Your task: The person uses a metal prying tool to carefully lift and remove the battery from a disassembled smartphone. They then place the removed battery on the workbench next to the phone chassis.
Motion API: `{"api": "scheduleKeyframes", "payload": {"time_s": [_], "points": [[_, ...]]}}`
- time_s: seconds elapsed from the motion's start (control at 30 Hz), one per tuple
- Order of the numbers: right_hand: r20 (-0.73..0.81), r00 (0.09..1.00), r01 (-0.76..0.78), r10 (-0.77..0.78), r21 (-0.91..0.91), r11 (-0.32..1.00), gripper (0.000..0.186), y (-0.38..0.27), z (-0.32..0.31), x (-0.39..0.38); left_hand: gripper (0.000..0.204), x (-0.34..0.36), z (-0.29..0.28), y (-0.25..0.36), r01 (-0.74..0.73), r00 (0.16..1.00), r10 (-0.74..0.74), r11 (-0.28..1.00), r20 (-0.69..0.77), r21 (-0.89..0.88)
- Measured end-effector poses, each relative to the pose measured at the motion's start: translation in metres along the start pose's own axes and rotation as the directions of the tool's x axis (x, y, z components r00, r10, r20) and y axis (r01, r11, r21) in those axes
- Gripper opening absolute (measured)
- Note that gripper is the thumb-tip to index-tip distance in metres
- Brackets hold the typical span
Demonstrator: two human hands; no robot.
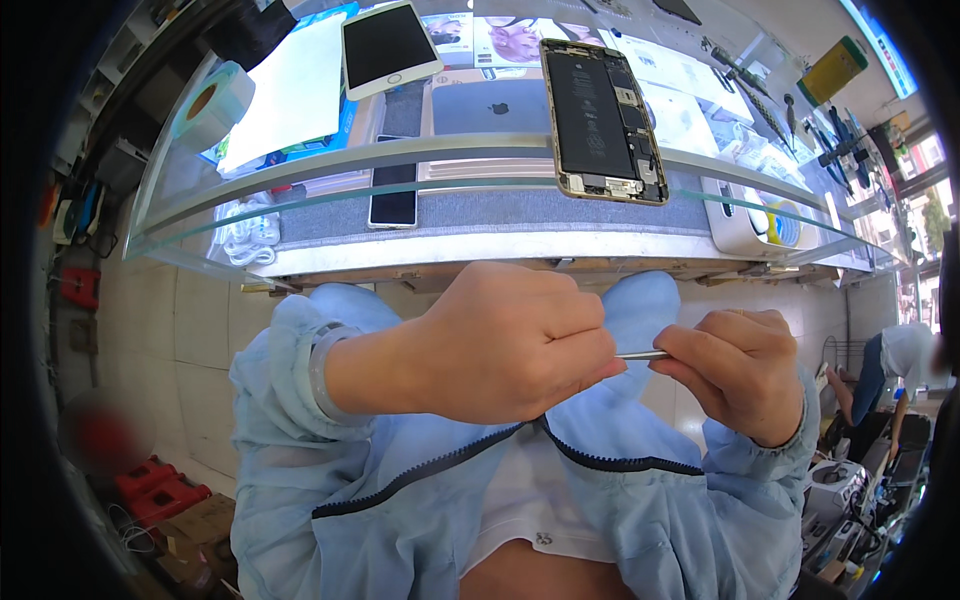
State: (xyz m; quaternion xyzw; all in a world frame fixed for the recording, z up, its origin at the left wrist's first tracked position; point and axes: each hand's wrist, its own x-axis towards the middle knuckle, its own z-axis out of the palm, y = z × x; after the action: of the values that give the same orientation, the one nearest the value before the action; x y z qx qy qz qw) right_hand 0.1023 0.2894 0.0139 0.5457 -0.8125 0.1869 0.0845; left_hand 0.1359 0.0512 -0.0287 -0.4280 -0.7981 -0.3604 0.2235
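Far left, a tape roll and then a white tablet sit back on the glass desk, well apart from the action. Here's the left hand, curled into a tight fist, thumb and finger closed on one end of a thin metal piece; whatever else the palm hides, I can't tell. Next over, the opened phone lies face-up, innards bare, its near end right at the desk's front edge: a bumped sleeve or knuckle could tip it off! Between the hands, that metal piece hangs over the lap, nothing under it but clothing and floor; one slack grip and it may drop, and a hard pull could make it slip or bend. On the right, the right hand pinches the other end, fingertips closed; if it lets go suddenly, the left could jerk up towards those exposed parts.
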Motion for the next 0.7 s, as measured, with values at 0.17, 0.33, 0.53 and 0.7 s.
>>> {"api": "scheduleKeyframes", "payload": {"time_s": [0.17, 0.33, 0.53, 0.7], "points": [[0.032, 0.999, 0.007, -0.008, 0.005, 1.000, 0.024, 0.000, -0.007, -0.005, 0.017, 0.001, 0.000, 0.003, -0.022, 1.000, 0.022, 1.000, 0.010, -0.001], [0.054, 0.998, 0.028, -0.027, -0.007, 1.000, 0.025, -0.003, -0.014, -0.006, 0.018, 0.001, -0.002, 0.005, -0.040, 0.999, 0.039, 0.999, 0.013, 0.019], [0.043, 0.999, 0.031, -0.031, -0.004, 0.999, 0.026, -0.007, -0.020, -0.009, 0.020, 0.002, -0.005, 0.008, -0.070, 0.998, 0.070, 0.998, -0.010, 0.012], [0.020, 0.999, 0.048, -0.048, 0.013, 0.999, 0.024, -0.007, -0.019, -0.006, 0.019, -0.002, -0.009, 0.011, -0.063, 0.998, 0.064, 0.997, -0.030, 0.042]]}}
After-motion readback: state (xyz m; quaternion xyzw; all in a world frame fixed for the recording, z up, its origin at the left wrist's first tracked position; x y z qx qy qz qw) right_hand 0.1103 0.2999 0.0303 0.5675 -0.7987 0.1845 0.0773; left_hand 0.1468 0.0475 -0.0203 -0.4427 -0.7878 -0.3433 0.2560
